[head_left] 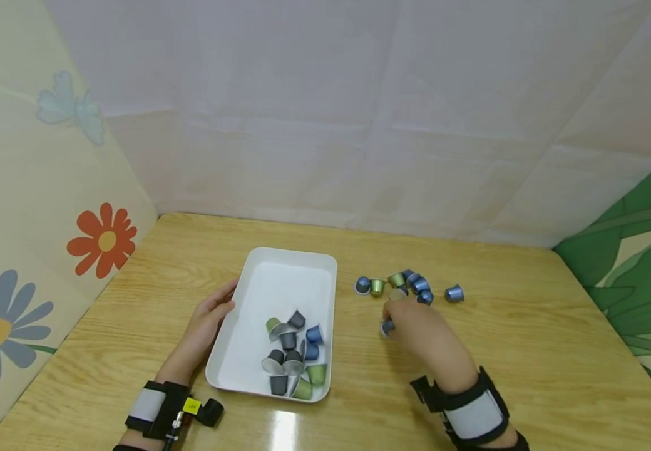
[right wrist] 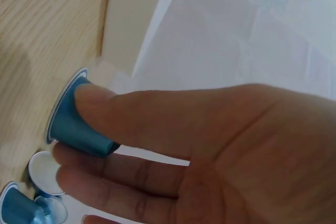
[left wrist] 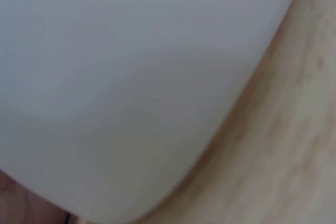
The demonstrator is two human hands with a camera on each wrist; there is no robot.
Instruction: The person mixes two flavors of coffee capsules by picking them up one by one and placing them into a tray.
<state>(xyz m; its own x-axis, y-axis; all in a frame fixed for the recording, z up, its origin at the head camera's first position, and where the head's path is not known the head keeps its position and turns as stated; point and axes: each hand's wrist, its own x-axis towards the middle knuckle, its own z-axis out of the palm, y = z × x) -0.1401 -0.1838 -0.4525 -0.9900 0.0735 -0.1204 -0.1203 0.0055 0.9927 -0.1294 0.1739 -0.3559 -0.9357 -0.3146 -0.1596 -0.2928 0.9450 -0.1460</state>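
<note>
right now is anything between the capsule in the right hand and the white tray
Nothing visible: only bare tabletop lies between the blue capsule in the right hand and the white tray.

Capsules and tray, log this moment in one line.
right hand: pinches blue capsule | left hand: touches white tray, left side | tray capsules: grey, green, blue | loose capsules, right of tray: blue, green

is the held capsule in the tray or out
Out: the right hand pinches the blue capsule to the right of the white tray.
</note>
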